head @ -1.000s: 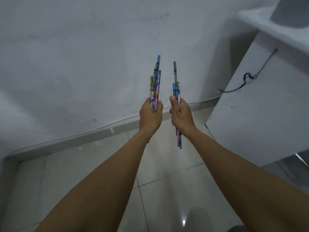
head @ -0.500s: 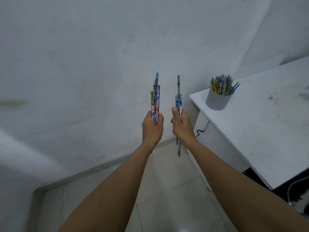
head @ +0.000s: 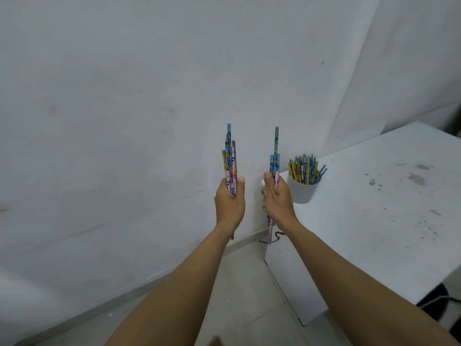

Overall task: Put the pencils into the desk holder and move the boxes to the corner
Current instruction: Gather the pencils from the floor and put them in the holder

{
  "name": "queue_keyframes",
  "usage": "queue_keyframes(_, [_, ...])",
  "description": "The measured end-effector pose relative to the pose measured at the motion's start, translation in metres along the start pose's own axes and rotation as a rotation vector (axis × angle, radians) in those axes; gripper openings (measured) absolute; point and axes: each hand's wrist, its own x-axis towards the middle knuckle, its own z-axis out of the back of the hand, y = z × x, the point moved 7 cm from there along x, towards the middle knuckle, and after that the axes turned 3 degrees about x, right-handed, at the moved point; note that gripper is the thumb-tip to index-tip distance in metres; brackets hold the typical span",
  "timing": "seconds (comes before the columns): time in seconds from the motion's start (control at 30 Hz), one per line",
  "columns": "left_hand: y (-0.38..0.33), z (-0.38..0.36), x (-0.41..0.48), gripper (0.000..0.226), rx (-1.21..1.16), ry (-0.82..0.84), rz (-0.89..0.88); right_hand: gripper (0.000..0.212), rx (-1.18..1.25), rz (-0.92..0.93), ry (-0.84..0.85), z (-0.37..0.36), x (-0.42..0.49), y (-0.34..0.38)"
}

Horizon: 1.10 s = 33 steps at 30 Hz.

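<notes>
Nearest the camera, two bare forearms are stretched forward over a pale tiled floor (head: 249, 295). The left hand (head: 229, 203) is closed in a fist around a bunch of patterned pencils (head: 230, 161), which are held upright with most of their length standing above the fingers; a short end is seen below the wrist. The right hand (head: 275, 196) is likewise wrapped tight around a smaller bunch of pencils (head: 275, 156), the thumb laid along them, and their lower ends are seen hanging below the hand. The two bunches are held side by side, apart from each other, in front of the wall. Just beyond and to the right of the right hand, a white cup-shaped holder (head: 301, 191) is stood near the left corner of a white desk (head: 374, 221), and it is already packed with many more coloured pencils (head: 305, 169) that lean to various sides. The held pencils are not touching the holder. The desk top is marked with dark specks and smudges. A dark cord (head: 275, 237) is seen against the side of the desk below the right hand; where it is attached cannot be made out. Behind everything, a plain grey-white wall (head: 124, 108) is met by a skirting strip at the floor.
</notes>
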Motion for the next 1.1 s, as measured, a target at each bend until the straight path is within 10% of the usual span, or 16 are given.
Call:
queue_keyframes(0.63, [-0.026, -0.194, 0.127, 0.019, -0.101, 0.344, -0.159, 0.044, -0.137, 0.084, -0.424, 0.110, 0.128, -0.008])
queue_keyframes(1.1, [-0.006, -0.313, 0.183, 0.027, -0.160, 0.106, -0.049, 0.032, -0.102, 0.105, -0.465, 0.173, 0.245, -0.046])
